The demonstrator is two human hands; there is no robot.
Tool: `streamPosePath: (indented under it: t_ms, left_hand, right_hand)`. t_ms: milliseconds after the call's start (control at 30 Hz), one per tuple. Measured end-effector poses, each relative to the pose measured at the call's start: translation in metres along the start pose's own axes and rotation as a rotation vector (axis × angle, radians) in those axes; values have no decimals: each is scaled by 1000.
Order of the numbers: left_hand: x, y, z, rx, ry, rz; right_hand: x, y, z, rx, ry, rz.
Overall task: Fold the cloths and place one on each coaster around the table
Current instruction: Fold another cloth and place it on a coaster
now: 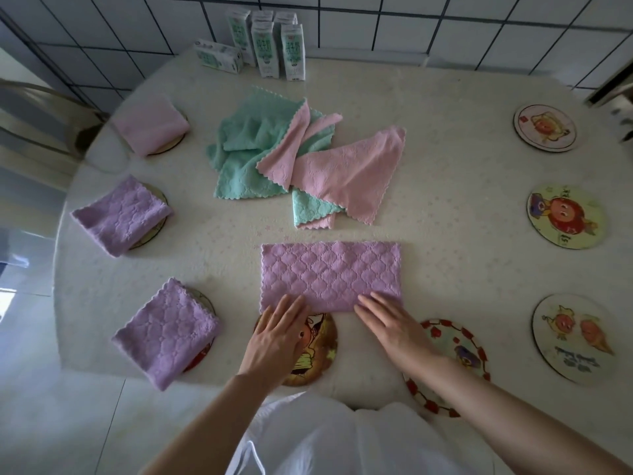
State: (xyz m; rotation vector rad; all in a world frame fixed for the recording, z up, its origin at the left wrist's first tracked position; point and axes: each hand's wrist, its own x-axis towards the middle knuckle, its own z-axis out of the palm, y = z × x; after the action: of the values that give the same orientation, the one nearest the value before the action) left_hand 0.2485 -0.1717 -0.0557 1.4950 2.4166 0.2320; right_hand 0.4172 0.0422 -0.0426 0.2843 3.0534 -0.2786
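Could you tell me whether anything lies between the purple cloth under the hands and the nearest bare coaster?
Nothing visible does. The purple cloth lies flat with both hands on its near edge, and the bare coaster sits just below it, partly under the left hand. The right hand rests beside it.

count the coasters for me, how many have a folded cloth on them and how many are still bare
Coasters with a folded cloth: 3 (pink, purple, purple)
Bare coasters: 5 (, and one partly under the left hand)
Total: 8
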Motion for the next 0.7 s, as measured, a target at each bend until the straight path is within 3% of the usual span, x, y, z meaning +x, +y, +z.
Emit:
streamPosePath:
  t_ms: [267,533,700]
  left_hand:
    - [-31,-19,-5,-90,31,-195]
    - [-25,-17,-8,-53,63,-201]
    - [-17,-8,-13,11,68,-234]
  right_hand:
    - [-16,20,-6,-147,-6,25]
    - [19,10,-13,-253,-111,133]
    - [28,8,-17,-266,-56,129]
